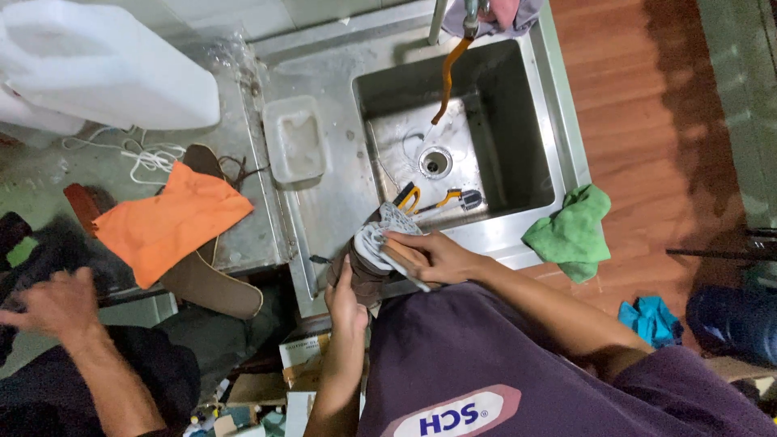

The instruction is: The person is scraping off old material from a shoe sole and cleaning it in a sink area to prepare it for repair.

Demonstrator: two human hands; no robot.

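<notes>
Two hands at the front rim of a steel sink. Left hand: fingers closed around a brown shoe, held at the sink's front edge. Right hand: fingers gripping a grey cloth, pressed on the shoe. Green cloth on the sink's right rim. Orange cloth on the worktop, left.

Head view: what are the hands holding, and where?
Left hand grips the brown shoe by its near end; right hand presses a brush onto its grey sole.
</notes>
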